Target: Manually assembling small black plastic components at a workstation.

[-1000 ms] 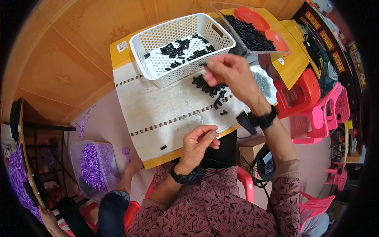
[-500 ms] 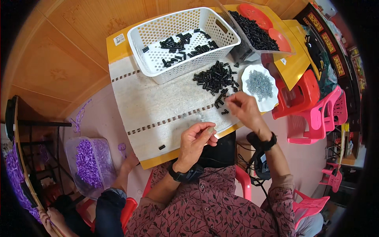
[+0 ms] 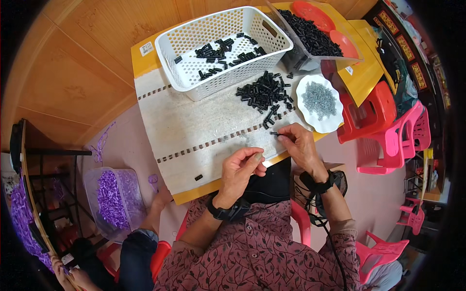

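My right hand (image 3: pixel 300 148) pinches a small black tube-shaped piece (image 3: pixel 274 134) between thumb and forefinger, just above the table's near right part. To its left, my left hand (image 3: pixel 238 172) is closed, thumb pressed against the curled fingers; whatever it may hold is hidden. Beyond my right hand lies a loose pile of black pieces (image 3: pixel 264 91), with a few strays trailing toward me. A white scalloped plate (image 3: pixel 334 125) right of the pile bears many tiny clear-grey parts (image 3: pixel 319 99). One single black piece (image 3: pixel 198 177) rests near the table's front left edge.
A white perforated basket (image 3: pixel 194 89) holding black pieces stands at the back. Beside it, a clear bin (image 3: pixel 310 62) is full of them. Red stools (image 3: pixel 376 114) and pink chairs (image 3: pixel 388 148) are at the right. Another person sits at the left by a tub of purple pieces (image 3: pixel 111 199).
My right hand has moved slightly nearer and now has a black piece in its fingertips, lifted from near the pile. The left hand stays closed in about the same place.
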`<state>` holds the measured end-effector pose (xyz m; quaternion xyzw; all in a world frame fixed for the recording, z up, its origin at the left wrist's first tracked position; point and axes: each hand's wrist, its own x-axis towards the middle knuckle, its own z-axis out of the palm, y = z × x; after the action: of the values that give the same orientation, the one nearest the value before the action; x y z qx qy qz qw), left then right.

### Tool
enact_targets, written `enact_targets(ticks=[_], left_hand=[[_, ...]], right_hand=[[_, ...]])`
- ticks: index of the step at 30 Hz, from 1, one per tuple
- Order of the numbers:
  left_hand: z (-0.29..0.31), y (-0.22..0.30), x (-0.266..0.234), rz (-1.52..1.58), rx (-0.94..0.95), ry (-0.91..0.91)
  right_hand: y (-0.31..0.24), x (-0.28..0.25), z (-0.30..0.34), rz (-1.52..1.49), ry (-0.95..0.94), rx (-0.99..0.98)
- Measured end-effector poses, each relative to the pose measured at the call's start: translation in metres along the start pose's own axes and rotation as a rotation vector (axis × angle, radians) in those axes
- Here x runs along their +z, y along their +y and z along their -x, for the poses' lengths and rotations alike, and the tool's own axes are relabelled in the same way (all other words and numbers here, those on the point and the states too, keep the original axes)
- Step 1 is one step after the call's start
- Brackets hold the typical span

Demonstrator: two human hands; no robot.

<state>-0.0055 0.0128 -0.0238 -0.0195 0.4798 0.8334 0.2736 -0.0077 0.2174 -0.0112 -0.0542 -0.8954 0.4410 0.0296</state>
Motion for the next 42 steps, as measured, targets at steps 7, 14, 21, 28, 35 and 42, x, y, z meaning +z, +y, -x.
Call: enact_targets(ticks=[7, 14, 21, 28, 35, 42], left_hand=[[0.0, -0.004, 0.001, -0.032, -0.028, 0.005], [0.0, -0.006, 0.001, -0.03, -0.028, 0.003], [-0.001, -0.006, 0.002, -0.037, -0.043, 0.003], [-0.002, -0.005, 0.001, -0.053, -0.035, 0.017], [-0.006, -0.007, -0.003, -0.026, -0.032, 0.039], [-0.008, -0.006, -0.005, -0.01, -0.045, 0.04]], right_hand=[[0.007, 0.0, 0.011, -0.469, -0.086, 0.278], [0.009, -0.002, 0.013, -0.607, -0.121, 0.348], [0.008, -0.001, 0.012, -0.56, -0.097, 0.361], [-0.01, -0.004, 0.006, -0.601, -0.135, 0.397], [-0.014, -0.002, 0.001, -0.62, -0.16, 0.377], [-0.006, 0.002, 0.001, -0.594, -0.184, 0.345]])
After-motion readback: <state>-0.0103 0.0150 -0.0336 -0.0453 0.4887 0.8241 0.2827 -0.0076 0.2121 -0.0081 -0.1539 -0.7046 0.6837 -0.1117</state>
